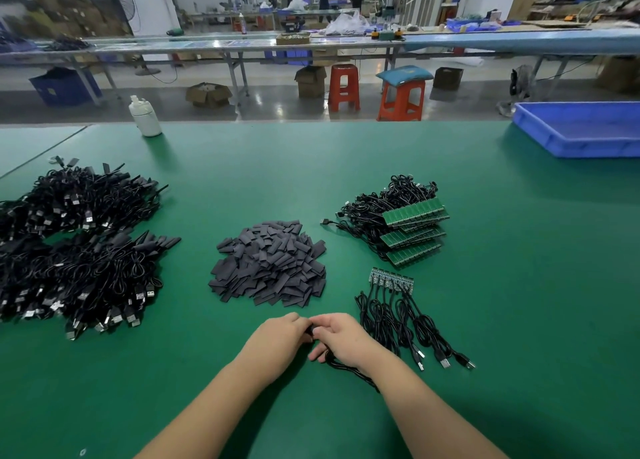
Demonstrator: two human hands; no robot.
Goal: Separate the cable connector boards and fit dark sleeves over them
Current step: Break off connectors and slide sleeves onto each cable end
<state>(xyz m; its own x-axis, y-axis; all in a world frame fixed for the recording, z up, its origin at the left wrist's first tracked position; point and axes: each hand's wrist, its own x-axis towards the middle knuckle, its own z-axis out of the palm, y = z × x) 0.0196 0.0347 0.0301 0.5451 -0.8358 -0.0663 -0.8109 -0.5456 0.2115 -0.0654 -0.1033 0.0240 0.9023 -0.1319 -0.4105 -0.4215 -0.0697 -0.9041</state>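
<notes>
Both hands, left (277, 337) and right (341, 337), pinch 1 thin black cable (341, 367) together, apparently sleeving it; heap of dark flat sleeves (270, 264) lies just ahead for reach.

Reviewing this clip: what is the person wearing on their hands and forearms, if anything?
Nothing visible: the left hand and right hand are bare, without gloves, rings or watch. Both forearms are uncovered to the frame's bottom edge, so no sleeves show.

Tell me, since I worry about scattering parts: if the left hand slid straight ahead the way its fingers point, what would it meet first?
Probably the right hand: the left hand points up and to the right, and the two already meet over a dark piece with a black cable. Past them lies the sleeve pile.
</notes>
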